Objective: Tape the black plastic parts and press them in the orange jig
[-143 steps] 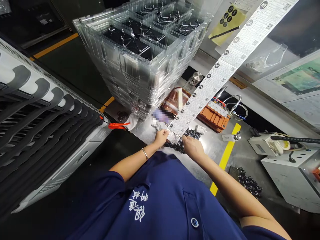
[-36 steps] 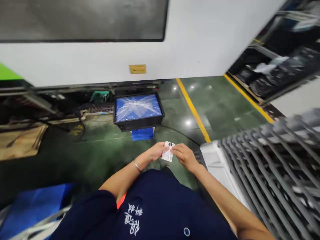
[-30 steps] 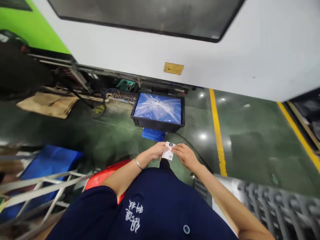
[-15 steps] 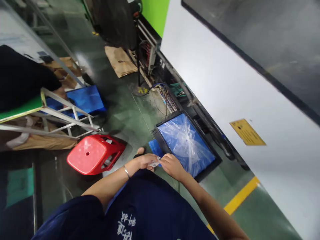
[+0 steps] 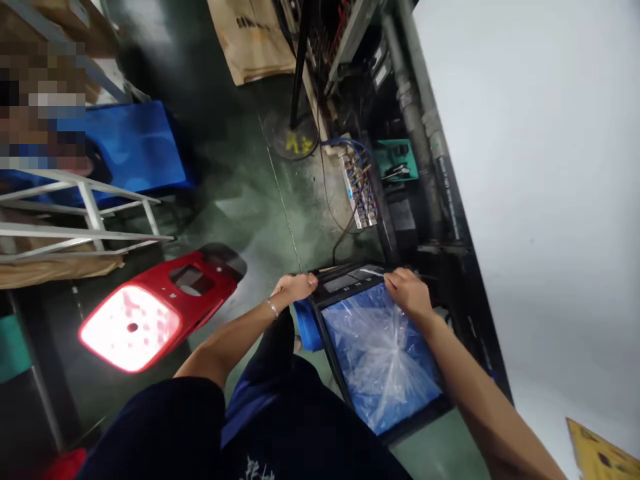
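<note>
A black crate (image 5: pixel 336 370) stands on the floor before me, with clear plastic film (image 5: pixel 395 350) gathered over its blue inside. My left hand (image 5: pixel 299 287) is closed at the crate's upper left corner, fingertips at the rim. At the upper right corner, my right hand (image 5: pixel 411 293) has its fingers curled down on the same rim. A thin pale strip (image 5: pixel 371 271) shows beside the right fingertips; I cannot tell whether they touch it. Grey label panels (image 5: pixel 340 283) lie along the rim between my hands.
A red plastic stool (image 5: pixel 150 327) stands on the left, near a white metal frame (image 5: pixel 93 213) and a blue bin (image 5: pixel 145 143). A person is partly visible at far left. Ahead are a black stand base (image 5: pixel 290 137), a cable block (image 5: pixel 359 190) and a teal tray (image 5: pixel 400 160). A white machine panel (image 5: pixel 540 200) rises right.
My hands were together over the crate's near edge with a small white slip. Now they are apart, at two corners of the rim. The view has moved closer to the crate.
</note>
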Tool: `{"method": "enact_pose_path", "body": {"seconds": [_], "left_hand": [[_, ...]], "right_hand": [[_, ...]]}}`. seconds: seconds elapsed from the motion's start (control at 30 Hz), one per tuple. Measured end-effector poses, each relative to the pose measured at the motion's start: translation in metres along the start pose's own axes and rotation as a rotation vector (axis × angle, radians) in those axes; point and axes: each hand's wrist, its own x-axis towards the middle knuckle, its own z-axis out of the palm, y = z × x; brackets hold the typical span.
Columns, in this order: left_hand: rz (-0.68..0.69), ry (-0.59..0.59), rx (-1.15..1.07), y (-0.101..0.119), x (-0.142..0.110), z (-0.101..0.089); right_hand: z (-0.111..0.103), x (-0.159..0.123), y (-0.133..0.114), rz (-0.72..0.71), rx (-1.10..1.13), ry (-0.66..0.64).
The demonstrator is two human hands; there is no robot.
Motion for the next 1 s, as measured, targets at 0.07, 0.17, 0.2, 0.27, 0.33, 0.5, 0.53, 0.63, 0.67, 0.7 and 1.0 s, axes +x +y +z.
{"method": "enact_pose_path", "body": {"seconds": [0.07, 0.17, 0.2, 0.27, 0.33, 0.5, 0.53, 0.63, 0.67, 0.7, 1.0], "left_hand": [[0.063, -0.108, 0.06, 0.012, 0.03, 0.014], [0.105, -0.231, 0.078, 0.021, 0.058, 0.038], [0.094, -0.245, 0.07, 0.021, 0.064, 0.044], [0.065, -0.275, 0.082, 0.021, 0.073, 0.052], [0.053, -0.307, 0.161, 0.021, 0.079, 0.054], [0.051, -0.339, 0.317, 0.024, 0.092, 0.051], [0.041, -0.337, 0.314, 0.025, 0.094, 0.05], [0.015, -0.323, 0.309, 0.026, 0.098, 0.05], [0.007, -0.319, 0.311, 0.026, 0.099, 0.05], [-0.001, -0.315, 0.315, 0.026, 0.099, 0.05], [-0.039, -0.278, 0.351, 0.033, 0.089, 0.048]], "right_hand": [[0.003, 0.03, 0.003, -0.031, -0.037, -0.17], [0.007, 0.062, 0.001, -0.135, -0.083, -0.409], [0.009, 0.068, 0.0, -0.169, -0.091, -0.478], [0.013, 0.077, -0.003, -0.228, -0.093, -0.589], [0.018, 0.083, -0.009, -0.275, -0.076, -0.659], [0.04, 0.091, -0.034, -0.366, 0.01, -0.785], [0.046, 0.093, -0.04, -0.379, 0.019, -0.814], [0.065, 0.098, -0.056, -0.405, 0.033, -0.881], [0.072, 0.1, -0.06, -0.411, 0.038, -0.896], [0.078, 0.103, -0.062, -0.412, 0.041, -0.908], [0.108, 0.112, -0.067, -0.276, 0.064, -0.998]]}}
